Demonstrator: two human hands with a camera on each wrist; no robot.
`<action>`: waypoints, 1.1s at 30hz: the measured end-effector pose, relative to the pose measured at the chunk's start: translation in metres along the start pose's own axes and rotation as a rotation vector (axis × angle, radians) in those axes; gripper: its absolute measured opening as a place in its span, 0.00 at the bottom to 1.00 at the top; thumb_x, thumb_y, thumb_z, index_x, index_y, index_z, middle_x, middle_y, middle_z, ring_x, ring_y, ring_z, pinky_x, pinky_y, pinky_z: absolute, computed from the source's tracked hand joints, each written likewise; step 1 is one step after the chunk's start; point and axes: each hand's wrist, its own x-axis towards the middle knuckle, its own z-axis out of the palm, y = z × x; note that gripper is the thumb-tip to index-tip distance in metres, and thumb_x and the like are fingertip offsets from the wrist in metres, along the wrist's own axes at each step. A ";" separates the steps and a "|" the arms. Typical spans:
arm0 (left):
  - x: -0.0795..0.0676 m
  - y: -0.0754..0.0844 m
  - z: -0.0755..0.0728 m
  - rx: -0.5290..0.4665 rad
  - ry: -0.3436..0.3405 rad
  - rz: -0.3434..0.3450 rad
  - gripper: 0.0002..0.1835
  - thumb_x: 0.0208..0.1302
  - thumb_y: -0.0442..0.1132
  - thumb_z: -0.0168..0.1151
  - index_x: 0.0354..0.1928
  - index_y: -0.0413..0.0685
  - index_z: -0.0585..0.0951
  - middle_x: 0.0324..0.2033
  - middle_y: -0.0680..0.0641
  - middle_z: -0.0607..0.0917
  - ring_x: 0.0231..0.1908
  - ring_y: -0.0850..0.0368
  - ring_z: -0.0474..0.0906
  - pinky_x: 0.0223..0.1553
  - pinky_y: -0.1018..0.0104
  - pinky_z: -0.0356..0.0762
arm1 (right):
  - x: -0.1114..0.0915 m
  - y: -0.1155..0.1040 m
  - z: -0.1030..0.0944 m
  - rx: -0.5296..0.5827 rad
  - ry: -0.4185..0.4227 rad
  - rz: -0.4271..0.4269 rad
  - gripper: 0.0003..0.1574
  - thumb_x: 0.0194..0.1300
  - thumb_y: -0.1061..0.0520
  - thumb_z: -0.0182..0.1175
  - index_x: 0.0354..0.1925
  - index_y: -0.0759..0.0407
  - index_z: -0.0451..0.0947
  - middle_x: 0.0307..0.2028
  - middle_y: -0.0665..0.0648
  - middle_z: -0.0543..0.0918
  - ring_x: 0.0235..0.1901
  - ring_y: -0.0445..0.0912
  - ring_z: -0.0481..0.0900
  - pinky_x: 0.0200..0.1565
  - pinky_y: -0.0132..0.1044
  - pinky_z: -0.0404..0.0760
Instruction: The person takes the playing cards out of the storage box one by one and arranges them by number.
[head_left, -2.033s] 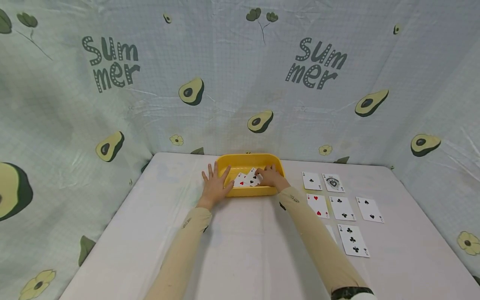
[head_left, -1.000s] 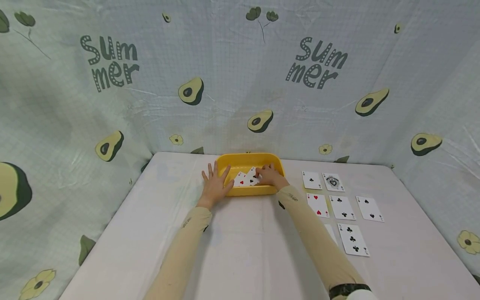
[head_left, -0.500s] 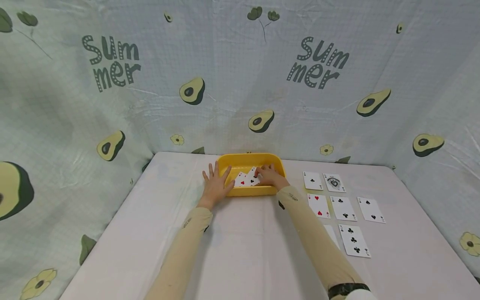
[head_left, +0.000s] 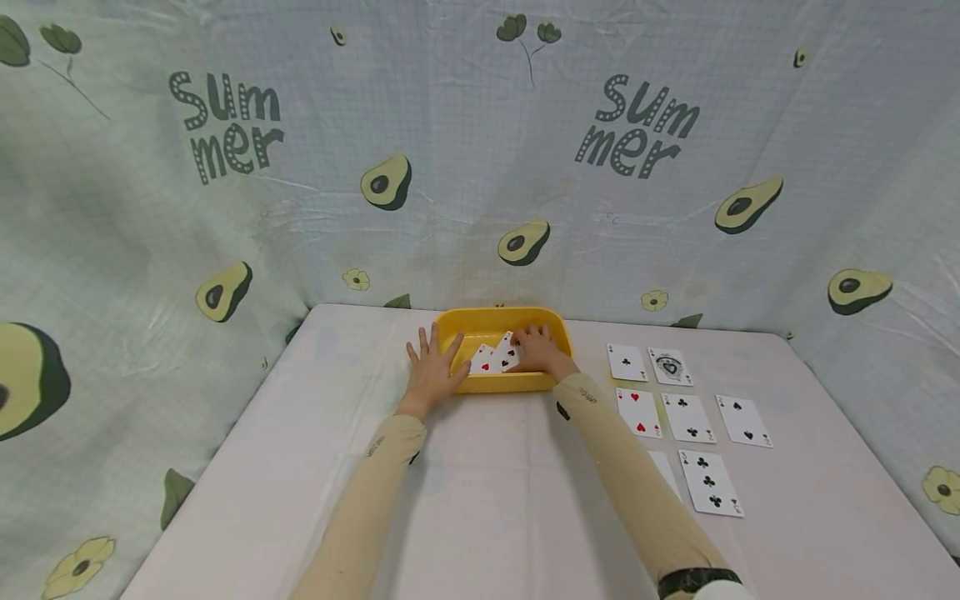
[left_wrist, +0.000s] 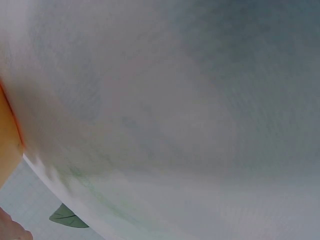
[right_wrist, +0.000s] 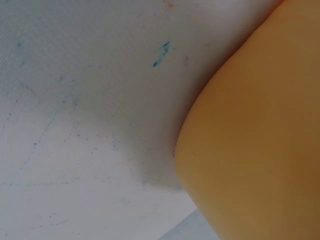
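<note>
A yellow plastic tray (head_left: pixel 502 383) stands at the table's far side in the head view. My left hand (head_left: pixel 429 375) rests against its left end with fingers spread. Inside lie playing cards: one with a red heart (head_left: pixel 481 360) and, overlapping beside it, one with black pips (head_left: pixel 508 357). My right hand (head_left: pixel 537 350) reaches over the tray's right front rim, bent fingers at the black-pip card's right edge; I cannot tell whether they pinch it. The tray's yellow wall (right_wrist: pixel 250 140) fills the right of the right wrist view. In the left wrist view, fingers (left_wrist: pixel 12 229) show at the lower left corner.
Right of the tray, several face-up cards lie in rows, among them an ace of clubs (head_left: pixel 626 362), a two of hearts (head_left: pixel 639 412) and a three of clubs (head_left: pixel 710 482). My right sleeve (head_left: pixel 622 467) partly covers another card (head_left: pixel 663 472). A printed cloth (head_left: pixel 450 108) hangs behind the white table (head_left: pixel 480 517).
My right fingers have shifted slightly at the black-pip card, and more of its face shows. The left hand and the tray stay in place.
</note>
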 end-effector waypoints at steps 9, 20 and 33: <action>0.001 -0.001 0.001 -0.007 0.000 -0.002 0.31 0.63 0.54 0.45 0.67 0.56 0.57 0.68 0.32 0.43 0.66 0.30 0.34 0.60 0.32 0.33 | -0.001 0.002 -0.002 -0.062 0.079 -0.028 0.57 0.41 0.38 0.68 0.62 0.61 0.57 0.58 0.63 0.60 0.54 0.56 0.53 0.58 0.50 0.60; 0.002 0.001 -0.001 -0.027 -0.005 -0.016 0.30 0.63 0.54 0.45 0.67 0.55 0.57 0.68 0.33 0.42 0.66 0.30 0.33 0.60 0.32 0.32 | -0.010 0.001 -0.013 -0.003 0.130 -0.048 0.60 0.39 0.37 0.69 0.65 0.54 0.54 0.55 0.65 0.58 0.56 0.58 0.51 0.59 0.54 0.56; 0.002 -0.001 0.000 -0.033 -0.013 -0.013 0.31 0.63 0.55 0.43 0.67 0.54 0.56 0.68 0.33 0.41 0.66 0.30 0.32 0.59 0.31 0.32 | -0.021 0.004 -0.026 -0.086 0.201 -0.149 0.53 0.47 0.38 0.62 0.65 0.59 0.56 0.62 0.60 0.57 0.59 0.59 0.51 0.58 0.55 0.56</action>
